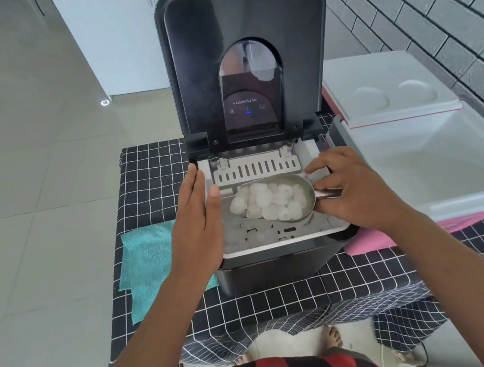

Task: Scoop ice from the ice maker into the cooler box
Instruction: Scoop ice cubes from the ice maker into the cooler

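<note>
Two hands: right (358,185) grips one scoop (281,197).

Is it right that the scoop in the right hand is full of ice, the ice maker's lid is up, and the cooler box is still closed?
Not quite. The head view shows the cooler box open, its lid back. Otherwise correct: right hand, scoop, ice maker.

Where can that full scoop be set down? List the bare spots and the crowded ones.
Free: the checked cloth in front of the ice maker, and the strip at its left behind the teal towel. The open cooler box on the right looks empty inside. Crowded: the ice bin, filled by the scoop, left hand and right hand.
</note>
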`<action>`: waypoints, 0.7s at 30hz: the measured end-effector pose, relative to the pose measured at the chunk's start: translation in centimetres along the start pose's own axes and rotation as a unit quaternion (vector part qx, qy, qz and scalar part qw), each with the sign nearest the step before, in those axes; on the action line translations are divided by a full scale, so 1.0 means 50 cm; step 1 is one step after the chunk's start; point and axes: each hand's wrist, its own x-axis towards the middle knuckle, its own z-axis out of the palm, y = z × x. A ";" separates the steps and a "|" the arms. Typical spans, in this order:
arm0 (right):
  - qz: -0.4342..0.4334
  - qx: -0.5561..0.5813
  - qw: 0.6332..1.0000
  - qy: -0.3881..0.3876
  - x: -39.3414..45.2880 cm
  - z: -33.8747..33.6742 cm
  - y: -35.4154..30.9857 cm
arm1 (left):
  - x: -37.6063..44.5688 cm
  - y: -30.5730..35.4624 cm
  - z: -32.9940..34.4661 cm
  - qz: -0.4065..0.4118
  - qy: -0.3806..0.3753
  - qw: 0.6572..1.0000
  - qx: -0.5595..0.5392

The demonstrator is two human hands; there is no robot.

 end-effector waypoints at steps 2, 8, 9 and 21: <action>0.008 -0.004 1.000 0.009 -0.007 -0.009 0.008 | 0.002 0.001 -0.002 0.006 -0.005 0.999 0.039; 0.015 0.014 0.998 0.056 -0.023 -0.067 0.038 | 0.016 0.050 0.003 0.028 0.013 0.980 0.196; 0.019 0.023 0.997 0.066 -0.026 -0.079 0.047 | 0.018 0.069 0.011 0.028 0.019 0.981 0.189; 0.234 -0.094 0.964 0.081 -0.167 -0.189 0.341 | 0.041 0.305 0.278 0.093 -0.032 0.992 0.075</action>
